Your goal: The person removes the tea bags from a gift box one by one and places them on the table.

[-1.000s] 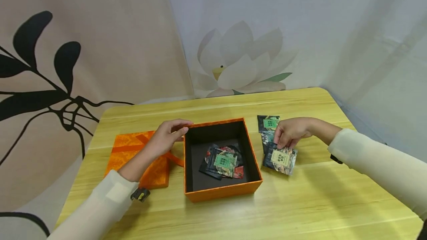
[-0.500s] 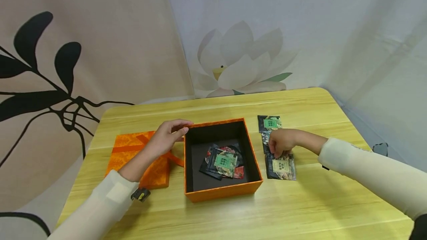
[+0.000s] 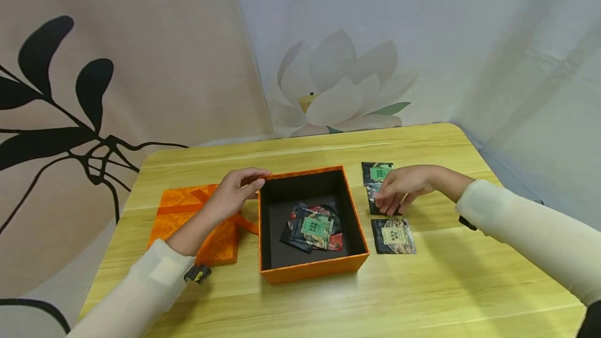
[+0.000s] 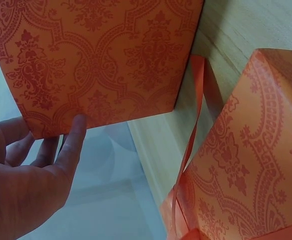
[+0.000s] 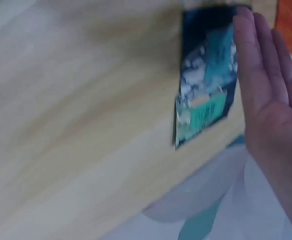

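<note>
The right hand (image 3: 410, 186) has just let go of the nearest packet (image 3: 393, 236), whose upper edge it was touching half a second ago. That packet now lies flat and free on the table (image 3: 422, 301), right of centre in the frame. The hand has shifted up over the middle packet (image 3: 373, 192); its fingers are loosely extended and grip nothing, though whether the tips touch that packet I cannot tell. In the right wrist view they look nearly straight.

The top packet (image 3: 377, 172) sits above, overlapping or meeting the middle one — so three now form a rough column to the right of the orange box (image 3: 314, 273). This suggests the laying-out of that column is largely done, while the loose pile of packets (image 3: 316, 228) remains inside the box, at centre frame, unsorted.

The left hand (image 3: 237, 192) has not moved: its thumb and fingers hold the box's upper left corner. Further left lies an orange lid-like piece (image 3: 176, 226), with a ribbon (image 3: 248, 225) between it and the box.
</note>
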Motion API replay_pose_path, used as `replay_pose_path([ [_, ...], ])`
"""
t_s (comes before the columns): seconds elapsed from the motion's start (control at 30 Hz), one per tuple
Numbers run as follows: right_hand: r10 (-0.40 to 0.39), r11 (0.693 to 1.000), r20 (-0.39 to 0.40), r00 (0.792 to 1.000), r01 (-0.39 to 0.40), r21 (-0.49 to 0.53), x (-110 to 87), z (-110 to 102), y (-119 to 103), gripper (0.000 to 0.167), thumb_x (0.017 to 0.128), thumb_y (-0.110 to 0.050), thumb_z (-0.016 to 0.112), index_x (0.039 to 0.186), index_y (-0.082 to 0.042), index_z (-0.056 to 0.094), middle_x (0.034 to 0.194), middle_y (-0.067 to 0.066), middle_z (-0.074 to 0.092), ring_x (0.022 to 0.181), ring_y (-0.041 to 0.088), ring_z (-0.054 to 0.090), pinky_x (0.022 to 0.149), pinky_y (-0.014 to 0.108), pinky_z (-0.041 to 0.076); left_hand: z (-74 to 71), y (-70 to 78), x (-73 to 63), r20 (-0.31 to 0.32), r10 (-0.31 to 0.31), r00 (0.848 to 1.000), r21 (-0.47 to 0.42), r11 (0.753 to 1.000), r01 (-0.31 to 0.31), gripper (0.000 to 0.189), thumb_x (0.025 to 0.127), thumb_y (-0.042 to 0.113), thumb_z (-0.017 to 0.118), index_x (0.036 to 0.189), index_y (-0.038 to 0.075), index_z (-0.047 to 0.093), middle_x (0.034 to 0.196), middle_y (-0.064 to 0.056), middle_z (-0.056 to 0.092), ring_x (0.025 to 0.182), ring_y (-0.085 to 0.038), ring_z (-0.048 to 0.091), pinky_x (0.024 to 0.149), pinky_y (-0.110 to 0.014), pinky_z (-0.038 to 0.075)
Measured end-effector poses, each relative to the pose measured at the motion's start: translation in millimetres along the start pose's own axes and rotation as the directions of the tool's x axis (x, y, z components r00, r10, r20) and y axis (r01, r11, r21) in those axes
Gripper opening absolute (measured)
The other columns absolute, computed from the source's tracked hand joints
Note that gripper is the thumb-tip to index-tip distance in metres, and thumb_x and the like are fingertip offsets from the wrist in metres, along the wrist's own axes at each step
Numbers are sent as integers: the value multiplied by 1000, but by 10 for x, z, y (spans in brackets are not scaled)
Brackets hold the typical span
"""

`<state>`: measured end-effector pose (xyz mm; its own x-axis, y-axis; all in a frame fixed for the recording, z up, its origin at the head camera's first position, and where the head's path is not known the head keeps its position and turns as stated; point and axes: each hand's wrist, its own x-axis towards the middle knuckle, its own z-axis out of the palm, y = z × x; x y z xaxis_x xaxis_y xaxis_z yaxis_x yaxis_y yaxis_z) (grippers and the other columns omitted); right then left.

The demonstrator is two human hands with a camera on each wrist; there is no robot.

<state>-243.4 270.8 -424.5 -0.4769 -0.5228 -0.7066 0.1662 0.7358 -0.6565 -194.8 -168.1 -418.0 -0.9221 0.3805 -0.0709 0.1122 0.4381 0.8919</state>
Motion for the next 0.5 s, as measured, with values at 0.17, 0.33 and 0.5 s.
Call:
replay_pose_path([
  [0.17,-124,987,-156,980,138,82,-228,-118,-265,43,110,-31,52,131,5,62,125,20,68,115,35,67,99,49,57,-8,0,2,-4,13,1000,13,1000,-13,35,108,14,54,141,5,61,139,-18,62,124,-44,59,95,-48,59],
  [0.33,-331,944,-418,846,288,-163,-356,8,-746,28,108,-25,58,115,-1,68,100,11,67,93,26,66,83,38,60,-12,5,12,-10,17,1000,21,1000,-17,35,108,14,55,141,6,62,140,-18,61,124,-41,60,95,-48,59],
  [0.5,-451,880,-325,831,355,-315,-158,412,-1190,14,103,-18,65,103,-7,74,92,8,70,83,25,67,75,34,60,-7,-10,7,-8,9,1000,21,1000,-9,35,108,14,55,141,6,62,141,-17,61,125,-39,60,96,-48,58],
])
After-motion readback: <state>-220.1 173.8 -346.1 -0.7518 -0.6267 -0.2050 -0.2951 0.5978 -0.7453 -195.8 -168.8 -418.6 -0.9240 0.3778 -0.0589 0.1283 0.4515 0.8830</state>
